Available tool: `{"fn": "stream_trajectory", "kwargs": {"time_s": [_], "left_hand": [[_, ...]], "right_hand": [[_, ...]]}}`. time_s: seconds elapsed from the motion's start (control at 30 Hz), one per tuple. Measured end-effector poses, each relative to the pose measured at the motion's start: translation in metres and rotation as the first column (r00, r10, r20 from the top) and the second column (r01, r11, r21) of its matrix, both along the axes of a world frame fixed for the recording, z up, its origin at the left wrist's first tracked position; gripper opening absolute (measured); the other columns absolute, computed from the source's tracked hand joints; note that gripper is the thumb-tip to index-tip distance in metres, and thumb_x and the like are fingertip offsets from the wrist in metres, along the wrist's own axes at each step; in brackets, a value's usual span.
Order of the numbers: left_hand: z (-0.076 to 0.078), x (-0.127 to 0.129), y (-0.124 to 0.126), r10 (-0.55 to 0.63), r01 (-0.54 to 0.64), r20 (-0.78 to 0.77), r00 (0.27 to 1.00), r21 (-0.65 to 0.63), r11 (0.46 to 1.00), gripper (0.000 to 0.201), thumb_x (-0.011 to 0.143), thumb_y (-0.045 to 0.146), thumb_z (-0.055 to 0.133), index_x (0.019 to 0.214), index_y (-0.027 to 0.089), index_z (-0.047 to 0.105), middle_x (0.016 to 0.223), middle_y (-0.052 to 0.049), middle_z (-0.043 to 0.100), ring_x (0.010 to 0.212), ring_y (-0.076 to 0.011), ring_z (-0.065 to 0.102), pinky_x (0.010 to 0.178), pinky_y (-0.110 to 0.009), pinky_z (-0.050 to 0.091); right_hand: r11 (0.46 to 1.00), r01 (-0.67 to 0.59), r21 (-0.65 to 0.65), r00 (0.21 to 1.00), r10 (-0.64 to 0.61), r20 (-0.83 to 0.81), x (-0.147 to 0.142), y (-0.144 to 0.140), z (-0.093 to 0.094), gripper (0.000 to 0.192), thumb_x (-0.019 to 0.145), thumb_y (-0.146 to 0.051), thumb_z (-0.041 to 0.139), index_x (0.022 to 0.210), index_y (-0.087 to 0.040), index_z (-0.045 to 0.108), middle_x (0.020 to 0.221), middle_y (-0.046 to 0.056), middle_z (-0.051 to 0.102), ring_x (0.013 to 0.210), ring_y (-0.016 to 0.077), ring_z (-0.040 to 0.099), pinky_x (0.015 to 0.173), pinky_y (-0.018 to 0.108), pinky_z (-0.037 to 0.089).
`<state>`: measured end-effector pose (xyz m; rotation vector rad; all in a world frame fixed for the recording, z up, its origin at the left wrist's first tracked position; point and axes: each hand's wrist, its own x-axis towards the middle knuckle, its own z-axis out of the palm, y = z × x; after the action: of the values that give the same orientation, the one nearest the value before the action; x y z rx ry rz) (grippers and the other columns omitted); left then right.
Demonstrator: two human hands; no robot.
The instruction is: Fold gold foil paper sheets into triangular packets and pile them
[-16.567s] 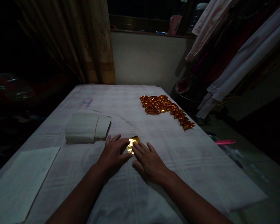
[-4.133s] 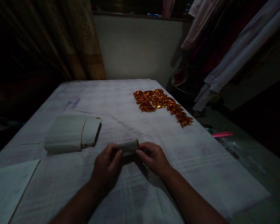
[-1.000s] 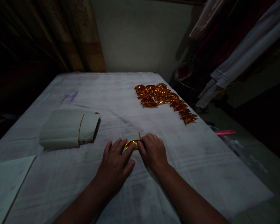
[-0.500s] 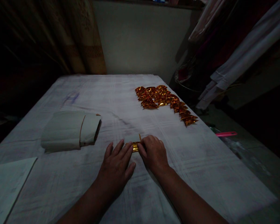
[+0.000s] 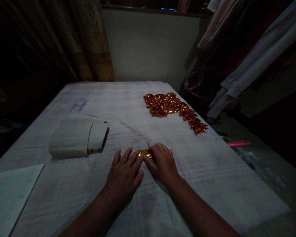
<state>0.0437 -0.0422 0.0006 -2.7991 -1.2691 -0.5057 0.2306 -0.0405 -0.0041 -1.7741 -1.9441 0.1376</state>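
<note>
A small piece of shiny gold foil paper (image 5: 144,153) lies on the cloth-covered table in front of me, its pale backing showing behind the gold part. Spread almost flat, my left hand (image 5: 123,171) presses its fingertips on the foil paper's left end. My right hand (image 5: 162,163) is curled at the other end, thumb and forefinger closed on the foil paper and partly hiding it. A thin yellowish strip stands up just behind the right fingers. Toward the right edge sits a cluster of folded gold foil pieces (image 5: 170,104), pointed at their ends.
Left of my hands is a greyish folded bundle (image 5: 71,138) with a brown band. A pale flat sheet (image 5: 12,194) lies at the table's near left. Clothes (image 5: 256,62) hang beyond the right edge, above a pink handle (image 5: 238,143). A wall and curtain (image 5: 93,42) stand behind.
My right thumb has slid left toward my left fingertips, and the gold part of the foil paper shows wider and differently bent. The view has tilted up slightly.
</note>
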Motion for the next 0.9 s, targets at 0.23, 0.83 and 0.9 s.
{"fn": "stream_trajectory", "kwargs": {"time_s": [0.23,0.83,0.9], "left_hand": [[-0.002,0.0,0.0,0.01,-0.01,-0.013,1.0,-0.002,1.0,0.041,0.1,0.038,0.049,0.139,0.026,0.058,0.143,-0.005,0.062,0.137,-0.0322,0.049,0.117,-0.059,0.027],[0.001,-0.002,0.003,-0.028,0.029,-0.017,0.999,0.048,0.998,0.035,0.1,0.039,0.05,0.132,0.031,0.063,0.141,-0.004,0.064,0.134,-0.0315,0.052,0.117,-0.058,0.026],[0.001,-0.009,0.003,-0.031,0.032,-0.024,0.999,0.051,0.998,0.036,0.1,0.04,0.05,0.132,0.03,0.063,0.141,-0.004,0.064,0.135,-0.0317,0.051,0.118,-0.058,0.025]], "right_hand": [[0.999,0.034,-0.027,0.998,-0.036,-0.058,0.012,-0.005,-0.002,0.007,0.09,-0.017,0.061,0.093,-0.023,0.063,0.097,0.003,0.066,0.095,0.0215,0.058,0.081,0.033,0.035],[0.972,-0.069,-0.225,0.957,0.128,0.259,0.004,-0.024,0.006,0.055,0.102,-0.048,0.048,0.152,-0.026,0.046,0.163,0.016,0.033,0.152,0.037,0.025,0.117,0.064,0.021],[0.967,-0.059,-0.248,0.959,0.124,0.254,0.005,-0.024,0.007,0.056,0.101,-0.05,0.049,0.152,-0.027,0.045,0.163,0.017,0.031,0.152,0.038,0.025,0.117,0.065,0.022]]}}
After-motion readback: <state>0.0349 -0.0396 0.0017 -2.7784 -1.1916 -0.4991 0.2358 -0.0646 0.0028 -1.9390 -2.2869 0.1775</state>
